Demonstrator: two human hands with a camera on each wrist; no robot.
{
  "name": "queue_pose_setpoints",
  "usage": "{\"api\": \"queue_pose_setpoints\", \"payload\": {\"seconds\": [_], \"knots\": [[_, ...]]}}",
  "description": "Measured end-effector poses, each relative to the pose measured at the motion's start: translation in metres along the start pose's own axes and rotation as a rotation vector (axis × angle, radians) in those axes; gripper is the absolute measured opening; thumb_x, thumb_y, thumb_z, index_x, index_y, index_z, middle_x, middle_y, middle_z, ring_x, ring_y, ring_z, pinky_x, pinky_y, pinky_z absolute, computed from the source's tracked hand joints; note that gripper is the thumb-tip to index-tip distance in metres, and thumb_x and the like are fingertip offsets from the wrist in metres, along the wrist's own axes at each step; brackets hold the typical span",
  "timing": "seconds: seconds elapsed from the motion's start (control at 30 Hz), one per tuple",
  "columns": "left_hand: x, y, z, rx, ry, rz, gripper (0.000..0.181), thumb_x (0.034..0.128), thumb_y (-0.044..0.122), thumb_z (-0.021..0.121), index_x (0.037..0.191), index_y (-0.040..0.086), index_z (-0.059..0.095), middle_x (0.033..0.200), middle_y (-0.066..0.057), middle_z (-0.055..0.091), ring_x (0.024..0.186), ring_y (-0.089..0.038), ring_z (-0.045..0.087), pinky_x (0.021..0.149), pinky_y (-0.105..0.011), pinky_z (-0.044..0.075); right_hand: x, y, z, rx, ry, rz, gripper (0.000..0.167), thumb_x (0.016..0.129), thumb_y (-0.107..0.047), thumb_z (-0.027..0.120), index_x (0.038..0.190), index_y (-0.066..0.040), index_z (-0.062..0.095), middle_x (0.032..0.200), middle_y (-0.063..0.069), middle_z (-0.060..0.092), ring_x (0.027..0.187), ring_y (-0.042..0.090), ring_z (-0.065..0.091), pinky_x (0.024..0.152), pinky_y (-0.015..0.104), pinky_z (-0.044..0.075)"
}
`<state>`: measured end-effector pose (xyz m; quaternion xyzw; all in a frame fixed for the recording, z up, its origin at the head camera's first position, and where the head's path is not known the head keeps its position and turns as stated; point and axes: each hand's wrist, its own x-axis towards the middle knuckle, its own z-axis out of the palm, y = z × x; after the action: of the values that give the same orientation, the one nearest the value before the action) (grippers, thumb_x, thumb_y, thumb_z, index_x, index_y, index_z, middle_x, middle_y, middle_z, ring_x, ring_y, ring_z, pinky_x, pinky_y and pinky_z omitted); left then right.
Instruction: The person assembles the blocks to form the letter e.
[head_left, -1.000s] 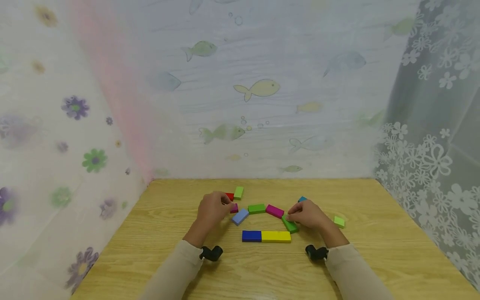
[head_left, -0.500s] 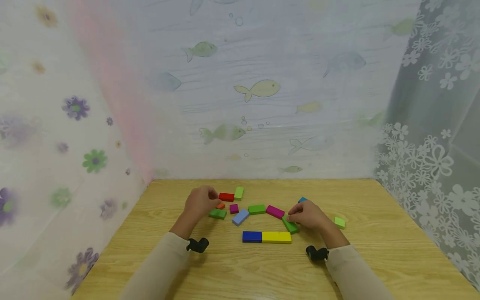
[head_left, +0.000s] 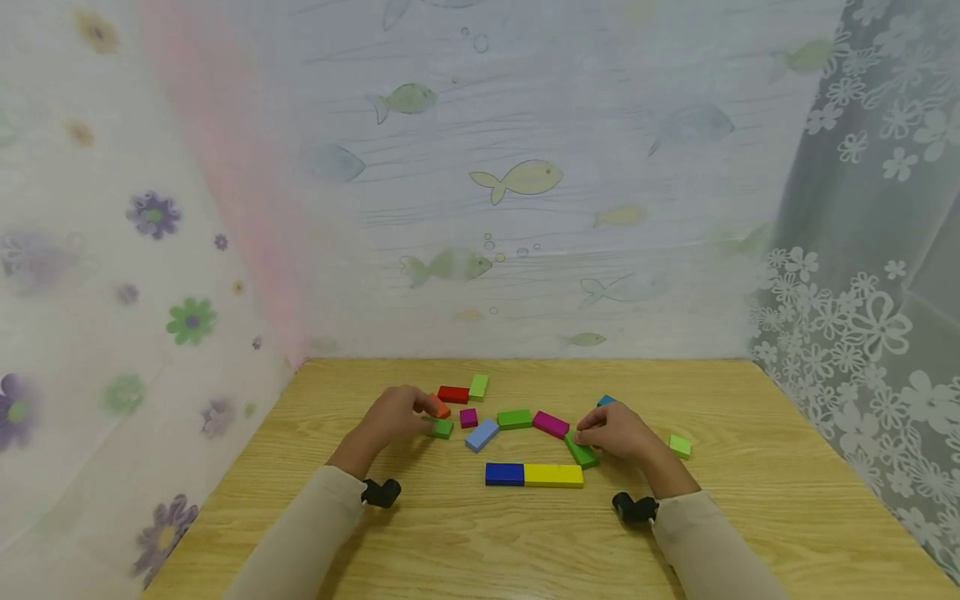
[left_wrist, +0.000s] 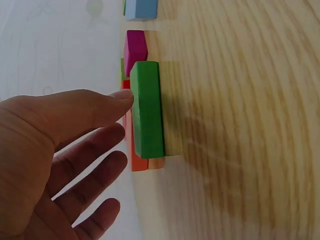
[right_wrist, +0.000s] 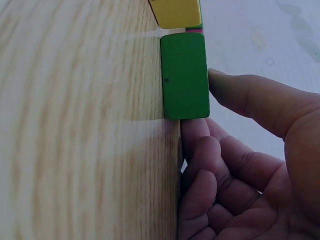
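In the head view, my left hand (head_left: 392, 415) is at a green block (head_left: 442, 428) and an orange block (head_left: 441, 407). The left wrist view has the thumb of that hand (left_wrist: 60, 150) against or just beside the green block (left_wrist: 149, 110), its other fingers loose and apart behind. My right hand (head_left: 619, 430) pinches another green block (head_left: 581, 451), the right end of an arc; in the right wrist view the thumb of the hand (right_wrist: 260, 165) touches the block's edge (right_wrist: 185, 75). The arc continues with magenta (head_left: 551, 424), green (head_left: 514, 419) and light blue (head_left: 482, 435) blocks.
Below the arc lie a dark blue block (head_left: 505, 474) and a yellow block (head_left: 553, 476), end to end. A small magenta block (head_left: 468, 417), a red block (head_left: 453, 394) and a lime block (head_left: 478, 387) are left of centre. Another lime block (head_left: 680, 446) and a blue one (head_left: 606, 401) lie right.
My left hand has left the small magenta block and moved left, past the orange block, to the green one. The orange block has turned slightly. My right hand stays in place.
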<state>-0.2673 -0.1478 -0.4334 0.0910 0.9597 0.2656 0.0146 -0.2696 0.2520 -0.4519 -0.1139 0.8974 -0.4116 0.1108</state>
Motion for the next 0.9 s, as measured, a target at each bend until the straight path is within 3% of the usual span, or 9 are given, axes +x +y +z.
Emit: {"api": "queue_pose_setpoints", "payload": {"seconds": [0.33, 0.9], "knots": [[0.0049, -0.0064, 0.0092, 0.089, -0.025, 0.05, 0.016, 0.0822, 0.019, 0.089, 0.095, 0.023, 0.081, 0.1, 0.007, 0.073, 0.098, -0.017, 0.065, 0.087, -0.041, 0.057, 0.0015, 0.0021, 0.0017, -0.001, 0.004, 0.006, 0.032, 0.092, -0.025, 0.079, 0.113, -0.001, 0.075, 0.109, 0.011, 0.07, 0.097, 0.023, 0.064, 0.081, 0.038, 0.056], [0.0044, -0.0074, 0.0092, 0.067, -0.016, 0.066, 0.022, 0.0812, 0.017, 0.09, 0.101, 0.017, 0.081, 0.098, 0.006, 0.075, 0.094, -0.015, 0.068, 0.086, -0.041, 0.058, 0.0015, 0.0014, 0.0016, -0.011, 0.01, 0.007, 0.031, 0.092, -0.025, 0.079, 0.113, -0.002, 0.075, 0.108, 0.01, 0.07, 0.096, 0.022, 0.065, 0.081, 0.038, 0.056]]}}
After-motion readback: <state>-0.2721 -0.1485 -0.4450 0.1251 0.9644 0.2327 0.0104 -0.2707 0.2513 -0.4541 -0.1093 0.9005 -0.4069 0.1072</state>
